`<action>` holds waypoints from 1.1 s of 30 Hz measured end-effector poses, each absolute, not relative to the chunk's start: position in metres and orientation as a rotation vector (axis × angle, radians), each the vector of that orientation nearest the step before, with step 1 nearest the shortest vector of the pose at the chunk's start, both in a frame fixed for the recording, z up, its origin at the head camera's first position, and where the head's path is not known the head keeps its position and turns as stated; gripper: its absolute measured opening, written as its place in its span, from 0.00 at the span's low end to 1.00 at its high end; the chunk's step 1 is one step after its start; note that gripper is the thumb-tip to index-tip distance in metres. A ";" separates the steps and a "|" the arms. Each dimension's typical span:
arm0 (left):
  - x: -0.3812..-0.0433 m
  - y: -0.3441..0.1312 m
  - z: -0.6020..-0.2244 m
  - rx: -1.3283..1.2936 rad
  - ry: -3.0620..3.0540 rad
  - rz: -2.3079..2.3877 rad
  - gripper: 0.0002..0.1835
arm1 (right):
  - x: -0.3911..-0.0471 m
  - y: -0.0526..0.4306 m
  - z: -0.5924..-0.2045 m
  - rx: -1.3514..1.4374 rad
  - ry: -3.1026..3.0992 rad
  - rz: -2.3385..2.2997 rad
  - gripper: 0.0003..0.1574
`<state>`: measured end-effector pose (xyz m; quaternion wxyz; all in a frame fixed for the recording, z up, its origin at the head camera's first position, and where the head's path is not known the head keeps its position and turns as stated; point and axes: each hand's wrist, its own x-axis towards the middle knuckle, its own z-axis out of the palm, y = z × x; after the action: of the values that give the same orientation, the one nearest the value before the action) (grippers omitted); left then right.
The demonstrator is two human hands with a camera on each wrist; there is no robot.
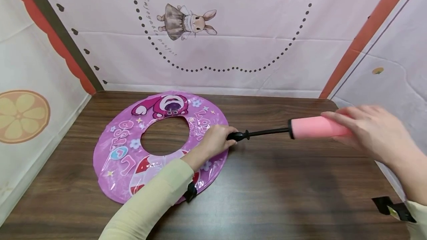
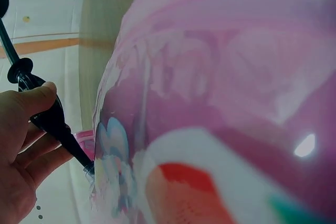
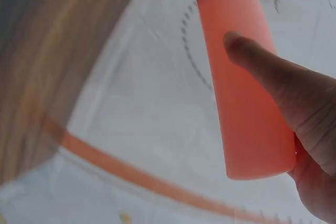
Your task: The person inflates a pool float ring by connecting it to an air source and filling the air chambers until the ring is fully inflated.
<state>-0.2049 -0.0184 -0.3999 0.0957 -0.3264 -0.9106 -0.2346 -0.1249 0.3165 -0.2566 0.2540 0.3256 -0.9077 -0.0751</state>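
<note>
A purple inflatable swim ring with printed characters lies on the left of the table. My left hand rests over its right side and pinches the black nozzle of a hand pump. In the left wrist view the nozzle's tip meets a clear valve at the ring's edge. A black rod runs from the nozzle to the pump's pink barrel. My right hand, slightly blurred, grips that barrel, its thumb along the side in the right wrist view.
The brown wooden table has printed cloth walls at the back and both sides. A black strap is by the left sleeve, another black strap by the right wrist.
</note>
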 end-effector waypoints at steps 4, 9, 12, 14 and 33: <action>-0.204 -0.016 -0.400 -0.985 -2.690 -0.656 0.17 | -0.138 0.285 -0.277 0.992 -2.435 -0.235 0.30; -0.203 -0.016 -0.402 -0.979 -2.662 -0.650 0.17 | -0.152 0.251 -0.296 1.048 -2.350 -0.293 0.36; -0.203 -0.016 -0.402 -0.972 -2.657 -0.658 0.17 | -0.155 0.243 -0.303 1.058 -2.331 -0.279 0.36; -0.203 -0.016 -0.402 -0.969 -2.665 -0.664 0.17 | -0.155 0.242 -0.305 1.057 -2.341 -0.277 0.38; -0.208 -0.015 -0.399 -0.948 -2.761 -0.680 0.17 | -0.127 0.318 -0.257 0.896 -2.471 -0.148 0.44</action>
<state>-0.2085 -0.0148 -0.3995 0.0722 -0.3156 -0.9187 -0.2262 -0.1265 0.3176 -0.2573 0.2517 0.3293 -0.9084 -0.0546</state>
